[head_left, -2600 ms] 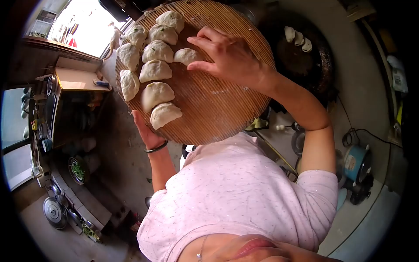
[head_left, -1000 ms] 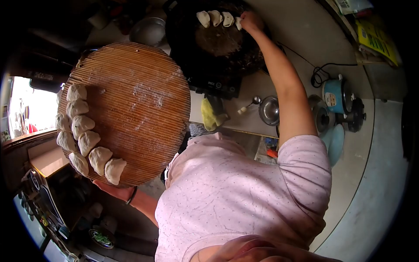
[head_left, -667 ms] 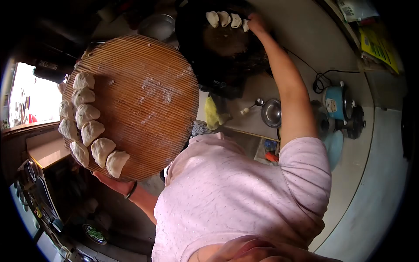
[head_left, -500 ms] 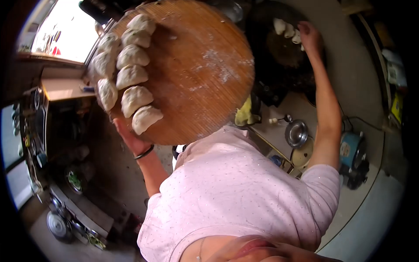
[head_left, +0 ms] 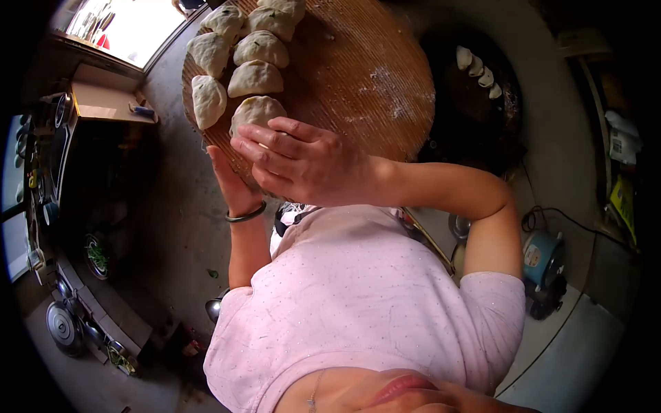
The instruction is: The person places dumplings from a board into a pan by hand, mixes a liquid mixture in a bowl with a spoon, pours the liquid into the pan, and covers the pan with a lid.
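Observation:
A round wooden board (head_left: 358,76) with flour smears carries two rows of pale, stuffed dumplings (head_left: 255,78) on its left part. My left hand (head_left: 237,186), with a dark bangle at the wrist, holds the board by its near left edge; some of its fingers are hidden beneath. Over the near end of the longer row, my right hand (head_left: 303,162) has its fingers curled around a dumpling that is almost wholly covered. To the right of the board, a dark wok (head_left: 447,131) holds a short line of several dumplings (head_left: 476,67) against its far side.
A teal appliance (head_left: 544,256) with a cable stands at the right. At the left are a cardboard box (head_left: 103,96), a basket of greens (head_left: 96,258) and a round metal lid (head_left: 64,327). A bright opening (head_left: 131,27) lies at the far left.
My right hand has left the wok's dumplings and come left onto the near dumpling on the board. The board has shifted to the right and slightly up in view.

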The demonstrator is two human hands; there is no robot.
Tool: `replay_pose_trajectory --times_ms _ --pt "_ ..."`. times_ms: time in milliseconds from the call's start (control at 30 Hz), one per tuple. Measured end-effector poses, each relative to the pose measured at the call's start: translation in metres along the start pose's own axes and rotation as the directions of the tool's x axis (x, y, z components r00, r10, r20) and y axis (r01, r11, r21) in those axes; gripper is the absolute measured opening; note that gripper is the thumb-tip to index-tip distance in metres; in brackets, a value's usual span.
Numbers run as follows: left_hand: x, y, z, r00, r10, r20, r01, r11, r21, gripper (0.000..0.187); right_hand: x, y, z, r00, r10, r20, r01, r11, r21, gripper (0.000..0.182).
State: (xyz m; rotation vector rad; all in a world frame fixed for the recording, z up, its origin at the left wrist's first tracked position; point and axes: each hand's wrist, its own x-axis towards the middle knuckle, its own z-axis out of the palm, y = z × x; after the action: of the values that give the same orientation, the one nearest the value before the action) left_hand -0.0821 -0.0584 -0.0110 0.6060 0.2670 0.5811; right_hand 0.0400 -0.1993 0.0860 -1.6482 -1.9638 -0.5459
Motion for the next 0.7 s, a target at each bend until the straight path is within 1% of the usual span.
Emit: replay_pose_trajectory --times_ms 33,100,133,167,233,267,300,333,367,400,433,467,500,533,567,600,633,700 --pt "0.0 -0.001 0.002 0.999 -0.028 0.04 0.029 0.999 -0.04 0.058 -0.006 -0.001 0.001 1.0 -0.008 -0.014 0.008 1.0 0.016 0.02" --pt "-0.002 0.0 0.019 1.0 -0.025 0.012 0.026 0.999 -0.021 0.059 -0.015 -0.003 0.002 0.999 -0.024 -0.049 0.026 0.999 0.045 0.016" --pt "-0.003 0.0 0.021 1.0 -0.017 -0.013 0.017 0.999 -0.034 0.059 -0.013 -0.002 -0.001 0.993 0.01 -0.117 -0.002 0.998 0.064 0.019" --pt "-0.003 -0.003 0.021 0.999 -0.024 -0.039 0.024 1.0 -0.007 0.059 -0.018 0.002 -0.007 0.986 0.125 -0.112 -0.108 0.982 0.154 0.021" --pt "-0.001 -0.001 0.013 0.995 -0.022 -0.092 0.027 0.998 0.053 0.059 -0.024 0.007 -0.017 0.936 0.342 -0.089 -0.295 0.896 0.333 0.026" --pt "0.0 0.0 0.013 0.996 -0.018 -0.082 0.023 0.998 0.063 0.06 -0.027 0.016 -0.03 0.882 0.462 -0.093 -0.365 0.795 0.485 0.032" --pt "0.0 0.001 0.015 0.997 -0.012 -0.075 0.017 0.997 0.071 0.06 -0.036 0.026 -0.048 0.811 0.584 -0.009 -0.491 0.69 0.532 0.031" --pt "0.0 0.002 0.014 0.997 -0.004 -0.071 0.009 0.997 0.079 0.061 -0.043 0.04 -0.069 0.72 0.69 0.076 -0.606 0.57 0.555 0.031" --pt "0.0 0.002 0.012 0.995 0.027 -0.096 -0.015 0.992 0.125 0.061 -0.063 0.056 -0.078 0.622 0.782 0.039 -0.618 0.46 0.637 0.033" --pt "0.0 0.0 0.012 0.991 0.061 -0.121 -0.039 0.984 0.174 0.061 -0.084 0.073 -0.092 0.492 0.87 0.013 -0.659 0.363 0.658 0.034" --pt "0.0 0.0 0.01 0.984 0.098 -0.146 -0.064 0.973 0.223 0.062 -0.114 0.098 -0.101 0.436 0.898 -0.054 -0.698 0.376 0.609 0.035" --pt "-0.002 0.0 0.007 0.986 0.066 -0.151 -0.037 0.982 0.185 0.062 -0.142 0.118 -0.113 0.336 0.938 -0.084 -0.73 0.315 0.606 0.034" --pt "-0.003 0.0 0.009 0.983 0.056 -0.177 -0.025 0.985 0.173 0.063 -0.179 0.142 -0.122 0.349 0.922 -0.169 -0.816 0.387 0.429 0.033" --pt "-0.004 0.0 0.011 0.978 0.049 -0.204 -0.015 0.986 0.163 0.063 -0.218 0.165 -0.124 0.379 0.893 -0.242 -0.863 0.435 0.257 0.034" --pt "-0.004 0.001 0.013 0.972 0.043 -0.231 -0.007 0.988 0.155 0.063 -0.255 0.185 -0.121 0.317 0.922 -0.222 -0.902 0.365 0.228 0.034" --pt "-0.004 -0.001 0.014 0.957 0.074 -0.279 -0.021 0.982 0.19 0.064 -0.267 0.192 -0.125 0.313 0.927 -0.206 -0.944 0.327 0.039 0.033" --pt "-0.004 -0.002 0.016 0.956 0.089 -0.281 -0.033 0.98 0.199 0.064 -0.278 0.196 -0.121 0.238 0.956 -0.171 -0.971 0.233 -0.052 0.033" --pt "-0.004 -0.004 0.019 0.95 0.121 -0.287 -0.06 0.975 0.214 0.064 -0.291 0.205 -0.11 0.079 0.99 -0.119 -0.969 0.048 -0.243 0.031"
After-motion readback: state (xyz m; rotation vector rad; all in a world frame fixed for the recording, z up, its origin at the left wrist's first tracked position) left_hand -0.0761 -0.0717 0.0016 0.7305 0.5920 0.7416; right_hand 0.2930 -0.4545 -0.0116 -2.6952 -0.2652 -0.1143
